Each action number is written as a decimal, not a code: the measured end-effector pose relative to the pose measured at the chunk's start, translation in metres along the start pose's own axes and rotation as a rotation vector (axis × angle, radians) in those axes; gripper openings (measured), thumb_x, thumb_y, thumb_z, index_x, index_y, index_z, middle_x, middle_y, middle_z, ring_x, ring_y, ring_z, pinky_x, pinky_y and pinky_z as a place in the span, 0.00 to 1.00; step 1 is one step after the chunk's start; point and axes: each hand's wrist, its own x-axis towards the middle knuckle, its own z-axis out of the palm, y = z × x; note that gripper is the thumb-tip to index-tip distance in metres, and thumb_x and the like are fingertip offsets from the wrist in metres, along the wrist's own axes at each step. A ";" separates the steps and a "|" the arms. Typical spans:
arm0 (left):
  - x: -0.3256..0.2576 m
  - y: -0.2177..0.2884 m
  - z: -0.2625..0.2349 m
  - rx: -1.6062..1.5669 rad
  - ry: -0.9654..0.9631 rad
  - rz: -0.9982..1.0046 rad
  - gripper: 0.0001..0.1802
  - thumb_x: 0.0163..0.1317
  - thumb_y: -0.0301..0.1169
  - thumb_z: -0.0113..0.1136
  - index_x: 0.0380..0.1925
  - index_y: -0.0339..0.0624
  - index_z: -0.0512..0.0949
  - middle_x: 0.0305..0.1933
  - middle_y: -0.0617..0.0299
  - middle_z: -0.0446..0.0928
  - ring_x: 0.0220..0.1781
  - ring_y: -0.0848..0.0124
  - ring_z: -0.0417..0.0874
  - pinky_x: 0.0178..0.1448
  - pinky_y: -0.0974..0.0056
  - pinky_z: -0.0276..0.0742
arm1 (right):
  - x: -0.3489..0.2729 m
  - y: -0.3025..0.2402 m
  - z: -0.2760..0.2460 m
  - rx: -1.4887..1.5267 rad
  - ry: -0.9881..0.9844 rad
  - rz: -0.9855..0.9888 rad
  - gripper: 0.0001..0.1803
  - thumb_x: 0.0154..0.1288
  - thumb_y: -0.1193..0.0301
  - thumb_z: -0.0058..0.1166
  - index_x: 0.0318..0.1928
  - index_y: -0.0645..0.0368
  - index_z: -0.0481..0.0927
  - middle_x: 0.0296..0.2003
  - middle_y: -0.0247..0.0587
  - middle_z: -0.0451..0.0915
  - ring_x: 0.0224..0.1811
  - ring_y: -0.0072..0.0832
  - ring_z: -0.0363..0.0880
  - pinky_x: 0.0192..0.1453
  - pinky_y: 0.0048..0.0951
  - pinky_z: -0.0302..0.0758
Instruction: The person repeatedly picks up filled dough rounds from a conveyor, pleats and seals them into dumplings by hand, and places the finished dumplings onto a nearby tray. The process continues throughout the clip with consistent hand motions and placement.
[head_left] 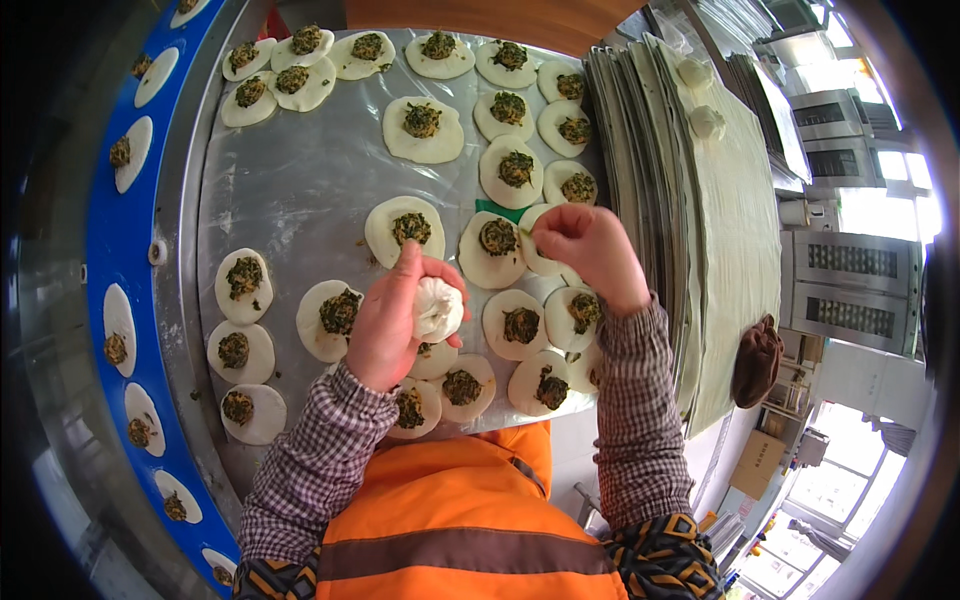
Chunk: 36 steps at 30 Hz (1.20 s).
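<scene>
A white, pleated bun (438,310) sits in my left hand (388,318), its gathered top showing between thumb and fingers. My right hand (592,252) is closed in a pinch over the edge of a dough round (537,258). Whatever lies between those fingertips, if anything, is too small to name. Just left of it lies another flat dough round (478,268) topped with a chopped green and brown filling (499,237). Beyond my left thumb is a similar filled round (380,232). Several more surround both hands, some partly hidden under my left hand and sleeve.
Filled dough rounds lie about the metal table (290,190). Along its left side runs a blue conveyor belt (125,230) carrying more of them. Stacked boards (640,200) rise close by my right arm; two white buns (707,122) rest on the cloth-covered top. A dark brown bundle (758,362) sits beyond.
</scene>
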 end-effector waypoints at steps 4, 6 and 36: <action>-0.012 0.001 0.021 0.015 -0.061 0.001 0.32 0.73 0.58 0.36 0.35 0.39 0.76 0.31 0.60 0.78 0.31 0.73 0.82 0.26 0.68 0.78 | -0.058 -0.033 0.024 0.413 -0.057 -0.187 0.05 0.59 0.79 0.62 0.36 0.66 0.81 0.28 0.26 0.78 0.30 0.09 0.73 0.33 0.16 0.72; -0.024 0.001 0.030 -0.005 -0.064 -0.007 0.32 0.73 0.58 0.36 0.35 0.39 0.76 0.30 0.61 0.78 0.29 0.74 0.81 0.25 0.68 0.77 | -0.077 -0.048 0.028 0.109 -0.049 -0.397 0.06 0.58 0.80 0.62 0.36 0.65 0.81 0.29 0.33 0.80 0.29 0.17 0.76 0.34 0.19 0.74; -0.017 0.003 0.106 -0.074 -0.197 0.100 0.35 0.73 0.60 0.32 0.68 0.46 0.59 0.57 0.56 0.72 0.61 0.69 0.72 0.59 0.63 0.72 | -0.125 -0.067 -0.009 -0.188 0.068 -0.588 0.29 0.51 0.74 0.68 0.55 0.59 0.74 0.53 0.43 0.76 0.26 0.29 0.82 0.32 0.27 0.80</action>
